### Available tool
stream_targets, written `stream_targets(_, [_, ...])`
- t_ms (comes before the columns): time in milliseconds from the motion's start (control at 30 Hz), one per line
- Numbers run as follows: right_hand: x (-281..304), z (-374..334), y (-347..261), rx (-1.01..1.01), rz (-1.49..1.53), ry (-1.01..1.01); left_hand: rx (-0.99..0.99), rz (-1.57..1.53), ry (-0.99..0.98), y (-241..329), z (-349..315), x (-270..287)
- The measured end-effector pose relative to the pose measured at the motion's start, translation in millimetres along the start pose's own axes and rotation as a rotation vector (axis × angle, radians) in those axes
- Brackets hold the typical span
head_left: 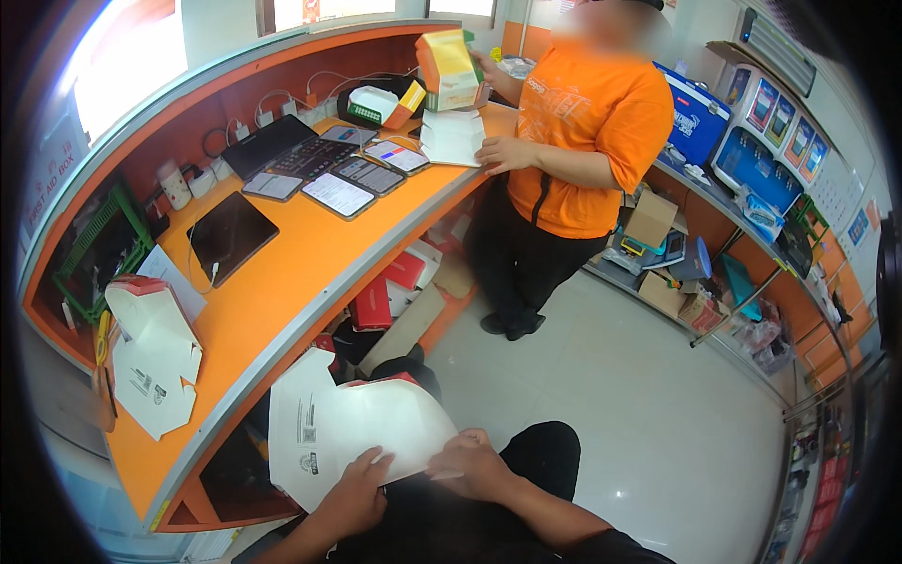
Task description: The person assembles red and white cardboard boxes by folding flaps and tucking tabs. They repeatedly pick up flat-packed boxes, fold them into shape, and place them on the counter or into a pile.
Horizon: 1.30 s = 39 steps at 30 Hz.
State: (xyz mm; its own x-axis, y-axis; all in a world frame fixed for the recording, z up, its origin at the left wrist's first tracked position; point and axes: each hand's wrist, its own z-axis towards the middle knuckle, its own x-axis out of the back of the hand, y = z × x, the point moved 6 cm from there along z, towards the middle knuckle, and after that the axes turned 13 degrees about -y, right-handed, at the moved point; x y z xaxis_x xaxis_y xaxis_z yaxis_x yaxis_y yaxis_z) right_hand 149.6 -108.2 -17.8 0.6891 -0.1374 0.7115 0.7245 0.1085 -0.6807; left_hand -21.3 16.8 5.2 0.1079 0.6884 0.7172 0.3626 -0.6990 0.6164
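Observation:
A partly folded white cardboard food box with red on its far edge lies over my lap. My left hand grips its near edge, fingers resting on the white inner face. At the box's right edge, my right hand is closed with the cardboard between its bent fingers. Small dark print shows on the box's left flaps. On the orange counter to the left sits another partly folded white box with a red edge. The underside of the box in my hands is hidden.
A co-worker in an orange shirt stands across, hands on a yellow-orange carton and a white flap. Several phones, a dark tablet and charging cables lie on the counter. Red boxes sit beneath it. Loaded shelves stand at right.

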Motion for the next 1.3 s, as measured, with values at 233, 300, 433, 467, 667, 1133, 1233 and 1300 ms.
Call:
stream_targets(233, [1.4,19.3,-13.1,-0.076,-0.118,-0.171,-0.008,0.074,-0.135,-2.0,12.0,4.3])
stream_targets(300, [2.5,22.1,-17.8,0.039,-0.099,-0.241,0.069,0.142,-0.121,-2.1,17.1,6.1])
stream_targets(433, [4.6,15.6,-10.3,0.137,-0.162,-0.330,0.125,0.124,-0.280,-0.9,26.6,1.0])
stream_targets(467, [6.1,13.3,-6.1,0.151,-0.129,-0.310,0.107,0.119,-0.272,1.0,26.8,3.2])
stream_targets(667, [0.4,2.1,12.8,0.284,0.075,-0.136,0.212,0.087,-0.278,-4.4,25.8,14.6])
stream_targets(1133, [24.6,1.7,-15.9,0.345,-0.188,-0.281,0.368,0.047,-0.141,-22.5,36.8,36.4])
stream_targets(1233, [23.8,7.5,-19.0,0.349,-0.123,-0.195,0.338,0.166,-0.081,-16.3,42.7,35.5])
stream_targets(1300, [20.2,12.2,-17.8,0.341,-0.111,-0.151,0.320,0.206,-0.061,-14.5,43.5,32.1])
